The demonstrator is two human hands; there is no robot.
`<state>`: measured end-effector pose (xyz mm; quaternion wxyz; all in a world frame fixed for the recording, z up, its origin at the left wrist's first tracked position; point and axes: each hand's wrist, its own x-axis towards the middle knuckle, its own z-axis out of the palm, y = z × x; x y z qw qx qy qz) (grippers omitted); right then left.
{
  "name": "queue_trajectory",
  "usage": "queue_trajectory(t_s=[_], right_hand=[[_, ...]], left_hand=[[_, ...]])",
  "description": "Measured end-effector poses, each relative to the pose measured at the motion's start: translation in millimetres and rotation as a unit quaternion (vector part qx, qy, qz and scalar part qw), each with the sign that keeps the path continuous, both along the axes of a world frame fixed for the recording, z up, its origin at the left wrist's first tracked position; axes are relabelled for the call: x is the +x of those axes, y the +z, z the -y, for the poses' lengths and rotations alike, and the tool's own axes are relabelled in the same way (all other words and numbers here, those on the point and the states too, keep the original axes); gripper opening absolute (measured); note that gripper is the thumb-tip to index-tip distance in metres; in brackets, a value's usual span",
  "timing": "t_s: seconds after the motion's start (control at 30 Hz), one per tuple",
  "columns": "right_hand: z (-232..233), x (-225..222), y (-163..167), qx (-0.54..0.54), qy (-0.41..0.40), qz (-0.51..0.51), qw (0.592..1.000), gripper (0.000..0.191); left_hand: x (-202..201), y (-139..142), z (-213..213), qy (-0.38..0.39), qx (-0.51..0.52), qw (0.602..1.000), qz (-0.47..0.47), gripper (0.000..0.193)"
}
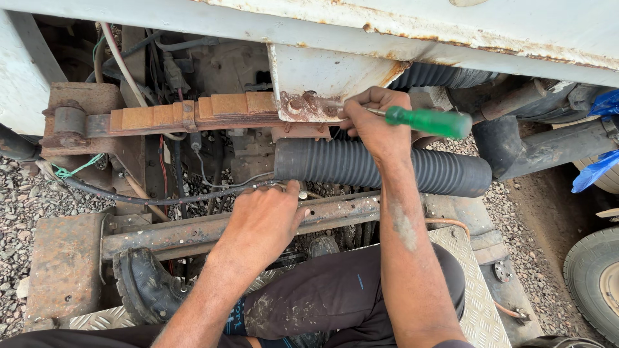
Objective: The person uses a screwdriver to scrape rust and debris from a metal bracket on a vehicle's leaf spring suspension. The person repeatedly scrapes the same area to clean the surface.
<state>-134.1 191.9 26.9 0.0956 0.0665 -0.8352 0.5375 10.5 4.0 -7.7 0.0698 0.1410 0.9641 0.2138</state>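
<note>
Left hand [261,222]: flat on rusty frame rail [193,231], bracing, holding nothing.
Right hand [374,122]: fist closed round green-handled screwdriver [429,121], tip toward rusted bracket [306,106] just left of grip.
Risk: corroded bolt heads, tip likely slips, knuckles hit bracket edge.
Below grip: ribbed black hose [387,169], puncture risk if tool drops.

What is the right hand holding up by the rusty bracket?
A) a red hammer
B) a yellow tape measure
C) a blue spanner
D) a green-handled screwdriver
D: the right hand grips a green-handled screwdriver, its metal shaft aimed at the rusty metal bracket, while the left hand rests on the rusty steel beam below.
</note>
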Motion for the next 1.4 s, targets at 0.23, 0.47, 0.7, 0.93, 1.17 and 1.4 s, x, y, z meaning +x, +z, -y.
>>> queue_trajectory(t_s=[0.23, 0.47, 0.7, 0.93, 1.17, 1.4], right_hand=[[1, 1, 2, 0.022, 0.001, -0.002, 1.0, 0.01], [-7, 8, 14, 0.071, 0.01, 0.026, 0.997, 0.011], [-2, 2, -1, 0.031, -0.02, -0.023, 0.999, 0.012], [21, 21, -1, 0.076, 0.009, -0.022, 0.997, 0.01], [15, 32, 14, -0.022, 0.008, 0.022, 0.999, 0.008], [35, 23, 3, 0.003, -0.03, -0.007, 1.0, 0.007]], left_hand=[[2, 3, -5, 0.0, -0.002, 1.0, -0.013, 0.048], [3, 10, -11, 0.002, 0.0, 1.0, -0.005, 0.045], [4, 4, -8, 0.001, 0.015, 1.0, -0.023, 0.045], [22, 5, 14, 0.0, 0.01, 1.0, -0.014, 0.045], [31, 17, 16, 0.007, 0.004, 1.0, 0.021, 0.042], [22, 9, 25, 0.002, 0.012, 1.0, -0.014, 0.045]])
